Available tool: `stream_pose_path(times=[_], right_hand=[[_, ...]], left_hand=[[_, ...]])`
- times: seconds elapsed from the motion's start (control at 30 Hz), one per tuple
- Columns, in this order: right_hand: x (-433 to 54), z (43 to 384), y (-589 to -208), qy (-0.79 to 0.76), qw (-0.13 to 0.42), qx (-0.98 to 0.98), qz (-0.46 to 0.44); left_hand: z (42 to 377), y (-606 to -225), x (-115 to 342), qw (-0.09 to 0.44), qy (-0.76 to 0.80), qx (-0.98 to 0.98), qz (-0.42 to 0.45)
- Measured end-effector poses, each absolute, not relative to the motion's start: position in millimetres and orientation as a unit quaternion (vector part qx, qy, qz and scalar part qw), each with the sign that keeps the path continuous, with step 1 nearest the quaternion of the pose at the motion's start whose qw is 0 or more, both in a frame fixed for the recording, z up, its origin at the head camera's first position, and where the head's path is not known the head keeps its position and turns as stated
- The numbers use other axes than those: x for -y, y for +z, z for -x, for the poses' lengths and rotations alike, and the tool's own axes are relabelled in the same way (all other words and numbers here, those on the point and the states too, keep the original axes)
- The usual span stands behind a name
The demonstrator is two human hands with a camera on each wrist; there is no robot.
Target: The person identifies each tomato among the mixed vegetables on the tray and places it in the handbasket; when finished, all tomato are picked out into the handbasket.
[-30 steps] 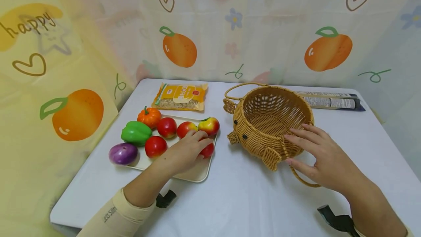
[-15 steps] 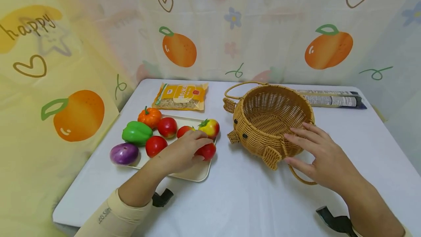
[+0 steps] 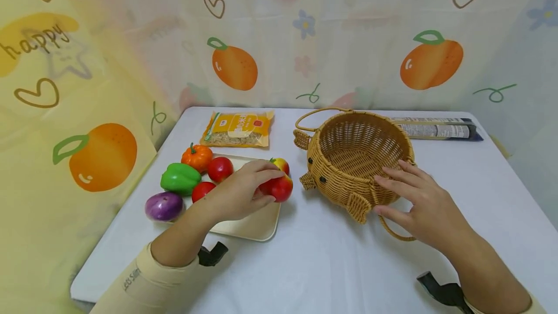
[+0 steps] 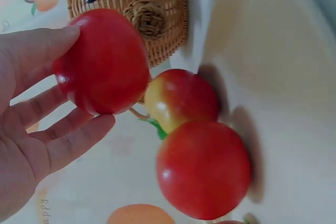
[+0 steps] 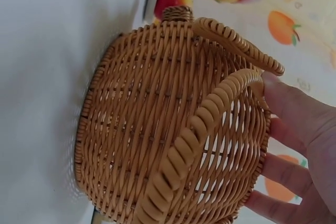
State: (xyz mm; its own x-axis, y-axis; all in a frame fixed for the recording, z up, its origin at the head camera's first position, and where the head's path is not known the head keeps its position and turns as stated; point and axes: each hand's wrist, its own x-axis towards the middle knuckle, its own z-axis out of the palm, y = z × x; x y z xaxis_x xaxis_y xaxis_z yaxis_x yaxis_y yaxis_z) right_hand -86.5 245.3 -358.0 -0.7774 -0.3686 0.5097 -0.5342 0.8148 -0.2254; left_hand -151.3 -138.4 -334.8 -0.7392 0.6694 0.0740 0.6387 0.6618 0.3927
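My left hand (image 3: 248,188) holds a red apple (image 3: 282,189) between thumb and fingers, over the right edge of a cream tray (image 3: 248,227). In the left wrist view this apple (image 4: 105,61) is lifted above two other fruits: a red one (image 4: 205,169) and a yellow-red one (image 4: 184,98). My right hand (image 3: 423,202) rests with spread fingers on the right rim of a wicker basket (image 3: 340,188) with black eyes. In the right wrist view the thumb touches the rim by the handle (image 5: 181,153), and the fingertips are hidden behind the basket's wall.
On and beside the tray's left side lie two red fruits, one being (image 3: 220,168), an orange pumpkin (image 3: 197,157), a green pepper (image 3: 180,178) and an eggplant (image 3: 164,206). Behind are a yellow food bag (image 3: 237,131) and a long dark package (image 3: 440,129).
My left hand has raised the red apple off the tray and shifted it slightly right, toward the basket. My right hand has stayed on the basket's rim.
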Motion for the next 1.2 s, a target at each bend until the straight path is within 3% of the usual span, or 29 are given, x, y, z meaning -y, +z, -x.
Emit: stream_pose_path(times=[0.53,1.2], right_hand=[[-239,89,-352,0.199,0.223,0.926,-0.231],[-239,91,-353,0.203,0.214,0.929,-0.223]], left_hand=[[167,-292,105,0.006,0.224,-0.904,-0.364],[194,-273,63,-0.014,0.251,-0.884,-0.394]])
